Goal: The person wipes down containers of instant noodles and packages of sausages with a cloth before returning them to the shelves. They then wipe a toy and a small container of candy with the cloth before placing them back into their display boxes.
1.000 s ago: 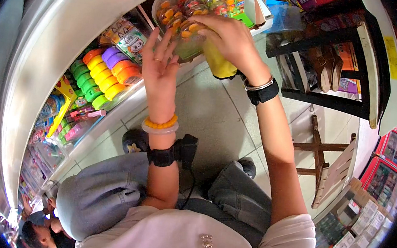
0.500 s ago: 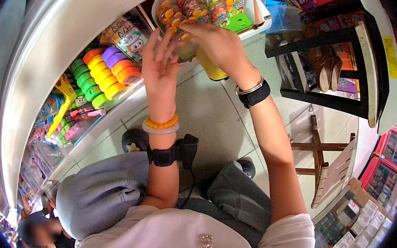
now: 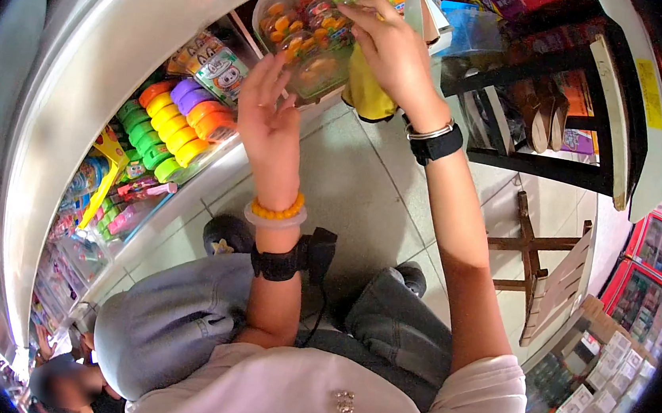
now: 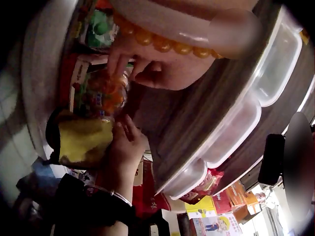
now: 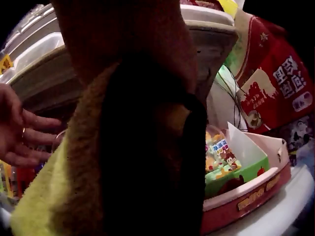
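Observation:
My right hand (image 3: 397,58) holds a yellow cloth (image 3: 370,91) with a dark edge, which hangs below the palm. Its fingers reach over clear domed plastic packs (image 3: 317,18) with orange, red and green contents, standing in a box (image 5: 246,199) on the shelf. In the left wrist view the cloth (image 4: 83,142) drapes in front of the packs. My left hand (image 3: 270,137), palm turned partly up and fingers loosely extended, is at the near left side of the packs, fingertips right beside them. Nothing shows in its grasp.
Stacked coloured round tubs (image 3: 171,123) fill the shelf at left, beside cartoon-printed packets (image 3: 221,68). A dark rack (image 3: 540,107) and a wooden stool (image 3: 537,258) stand at right. White plastic trays (image 4: 234,132) line an upper shelf. Another person (image 3: 71,384) is at lower left.
My right hand first moved left over the near packs, then away and right across the box, bringing the cloth along. The left hand shifted only slightly.

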A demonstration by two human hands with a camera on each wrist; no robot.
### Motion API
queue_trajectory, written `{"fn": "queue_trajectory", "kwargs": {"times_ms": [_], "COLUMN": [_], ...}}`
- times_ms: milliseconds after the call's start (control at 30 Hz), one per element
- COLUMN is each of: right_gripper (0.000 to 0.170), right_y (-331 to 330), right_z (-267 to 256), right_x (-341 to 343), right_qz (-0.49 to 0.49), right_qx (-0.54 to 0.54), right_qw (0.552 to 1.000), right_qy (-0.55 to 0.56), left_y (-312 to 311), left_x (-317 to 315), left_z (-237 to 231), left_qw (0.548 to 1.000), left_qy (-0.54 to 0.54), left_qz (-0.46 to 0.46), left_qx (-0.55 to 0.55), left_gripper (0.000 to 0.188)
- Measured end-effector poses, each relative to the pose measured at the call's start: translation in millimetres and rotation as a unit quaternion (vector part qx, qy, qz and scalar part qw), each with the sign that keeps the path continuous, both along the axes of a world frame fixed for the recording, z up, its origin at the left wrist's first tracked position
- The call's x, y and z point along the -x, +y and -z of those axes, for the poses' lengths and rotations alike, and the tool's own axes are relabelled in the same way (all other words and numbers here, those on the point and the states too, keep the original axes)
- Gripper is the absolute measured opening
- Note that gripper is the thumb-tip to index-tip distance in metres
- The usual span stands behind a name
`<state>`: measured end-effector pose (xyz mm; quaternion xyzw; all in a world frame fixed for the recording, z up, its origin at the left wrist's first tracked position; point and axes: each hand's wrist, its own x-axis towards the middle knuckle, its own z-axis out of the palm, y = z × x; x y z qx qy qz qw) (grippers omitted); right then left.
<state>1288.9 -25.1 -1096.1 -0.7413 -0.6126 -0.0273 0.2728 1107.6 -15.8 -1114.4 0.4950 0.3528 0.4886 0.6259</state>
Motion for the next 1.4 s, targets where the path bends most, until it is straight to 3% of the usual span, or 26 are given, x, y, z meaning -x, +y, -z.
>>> {"fn": "queue_trajectory", "kwargs": {"times_ms": [100, 367, 500, 633, 667, 767, 900, 933, 1000, 1100, 1133, 1200, 1267, 1333, 1367, 1400], "right_gripper": [0.032, 0.028, 0.026, 0.022, 0.024, 0.023, 0.029, 0.033, 0.039, 0.042, 0.040, 0.037, 0.036, 0.039, 0.039, 0.038], "right_y": [11, 22, 11, -11, -21, -60, -78, -80, -79, -95, -101, -111, -115, -120, -112, -105], "right_z": [12, 8, -16, -48, -53, -73, -69, -71, -65, -86, -91, -114, -113, -108, -93, -91], "right_x": [2, -10, -19, -23, -23, -20, 3, 13, 14, 8, 2, 8, 13, 33, 44, 51], "right_qz": [-0.019, -0.058, -0.051, -0.053, -0.048, -0.043, -0.120, -0.079, -0.057, 0.028, 0.050, 0.102, -0.006, -0.101, -0.177, -0.150], "right_qx": [-0.029, -0.025, -0.039, -0.139, -0.172, -0.043, 0.024, 0.034, -0.059, -0.067, -0.116, -0.193, -0.230, -0.163, -0.144, -0.126], "right_qw": [0.999, 0.998, 0.998, 0.986, 0.977, 0.891, 0.915, 0.934, 0.982, 0.988, 0.976, 0.943, 0.964, 0.981, 0.973, 0.980], "right_qy": [-0.013, -0.027, 0.020, 0.078, 0.114, 0.450, 0.386, 0.347, 0.171, 0.140, 0.175, 0.252, 0.133, 0.013, 0.014, -0.029], "left_y": [-1, -6, -5, -8, -9, -15, -41, -49, -62, -59, -56, -55, -57, -69, -75, -80], "left_x": [1, -1, -1, -2, -1, -6, -21, -26, -33, -33, -33, -34, -35, -28, -26, -25], "left_z": [-4, -8, -8, -8, -9, -23, -32, -35, -40, -32, -33, -41, -44, -32, -27, -27], "left_qw": [0.999, 1.000, 1.000, 1.000, 1.000, 0.993, 0.916, 0.906, 0.883, 0.801, 0.767, 0.795, 0.802, 0.861, 0.860, 0.858], "left_qy": [0.032, -0.009, -0.011, -0.013, -0.010, -0.094, -0.252, -0.277, -0.325, -0.438, -0.474, -0.438, -0.435, -0.373, -0.384, -0.395], "left_qz": [-0.029, -0.012, -0.016, -0.014, -0.014, 0.042, 0.223, 0.205, 0.167, 0.235, 0.246, 0.225, 0.219, 0.240, 0.240, 0.240], "left_qx": [-0.030, -0.012, -0.018, -0.021, -0.026, 0.059, 0.219, 0.244, 0.294, 0.333, 0.356, 0.355, 0.346, 0.250, 0.236, 0.223], "left_gripper": [0.052, 0.039, 0.035, 0.033, 0.033, 0.031, 0.038, 0.040, 0.044, 0.045, 0.045, 0.044, 0.045, 0.045, 0.046, 0.046]}}
